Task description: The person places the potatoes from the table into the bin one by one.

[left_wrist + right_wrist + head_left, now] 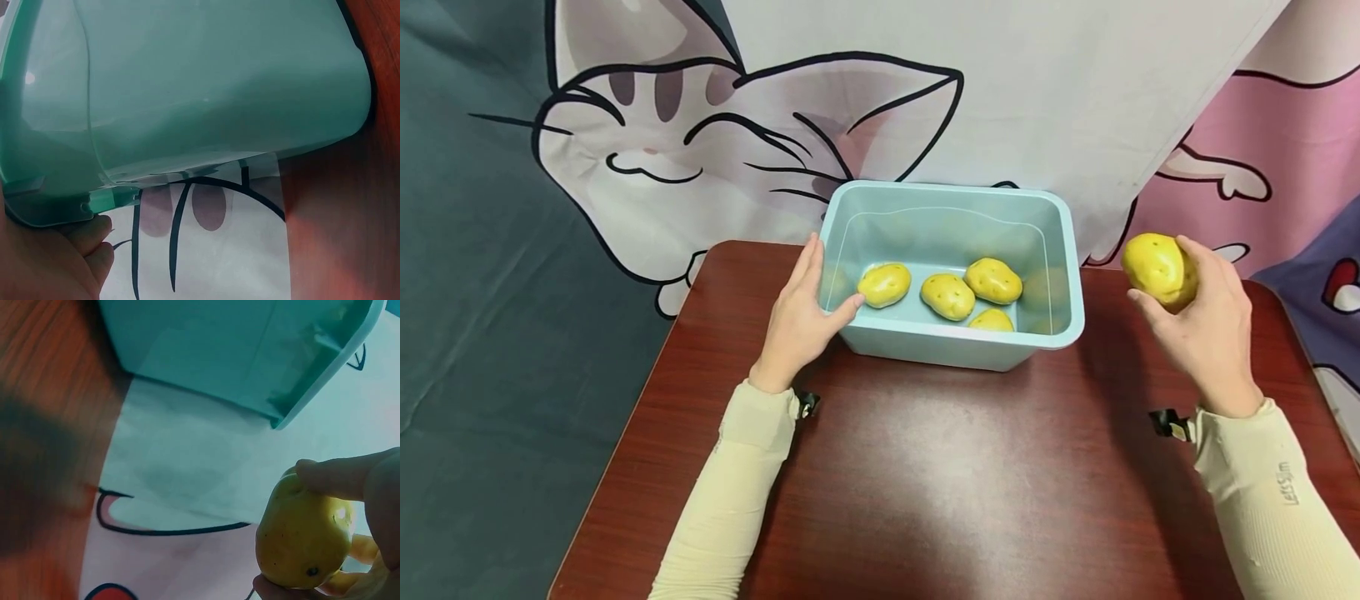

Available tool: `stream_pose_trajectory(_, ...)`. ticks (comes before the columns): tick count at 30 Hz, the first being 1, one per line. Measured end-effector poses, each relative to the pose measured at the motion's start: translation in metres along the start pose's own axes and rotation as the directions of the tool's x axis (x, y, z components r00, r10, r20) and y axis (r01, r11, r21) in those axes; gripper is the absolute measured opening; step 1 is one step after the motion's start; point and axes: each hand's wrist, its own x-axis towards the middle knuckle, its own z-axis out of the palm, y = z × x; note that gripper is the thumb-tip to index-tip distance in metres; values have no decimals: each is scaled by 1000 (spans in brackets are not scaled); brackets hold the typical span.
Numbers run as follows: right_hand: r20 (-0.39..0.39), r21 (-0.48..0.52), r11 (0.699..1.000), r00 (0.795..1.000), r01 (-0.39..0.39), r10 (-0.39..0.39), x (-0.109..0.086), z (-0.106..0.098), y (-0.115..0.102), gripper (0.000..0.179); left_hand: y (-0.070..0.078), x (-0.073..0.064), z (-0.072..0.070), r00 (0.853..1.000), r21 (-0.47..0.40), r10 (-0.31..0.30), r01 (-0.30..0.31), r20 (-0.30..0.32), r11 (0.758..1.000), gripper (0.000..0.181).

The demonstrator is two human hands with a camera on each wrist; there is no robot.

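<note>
In the head view, a pale blue-green plastic bin sits near the table's far edge. Several yellow potatoes lie on its floor; the front wall partly hides one. My left hand holds the bin at its front left corner, thumb over the rim and fingers along the outer side. In the left wrist view, fingertips show against the rim's underside. Right of the bin, my right hand grips another yellow potato in the air. The right wrist view shows that potato between thumb and fingers.
The bin stands on a dark red-brown wooden table. Behind it hangs a cloth printed with a cartoon cat. Each wrist carries a small black device at the cuff.
</note>
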Motion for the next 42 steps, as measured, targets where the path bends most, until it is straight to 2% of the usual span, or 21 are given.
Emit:
stream_pose_trajectory(15,-21,63,994,996,94,-92,0,3,-33,77,0,1,1,1000,2,11,-11,-2,1000,94)
stream_pose_trajectory(27,-37,110,985,991,134,-131,1,5,-55,76,3,1,2,1000,3,10,-10,-5,1000,95)
stream_pose_trajectory(42,19,151,973,984,173,-177,-3,19,-79,76,2,0,-1,1000,16,2,-2,-2,1000,95)
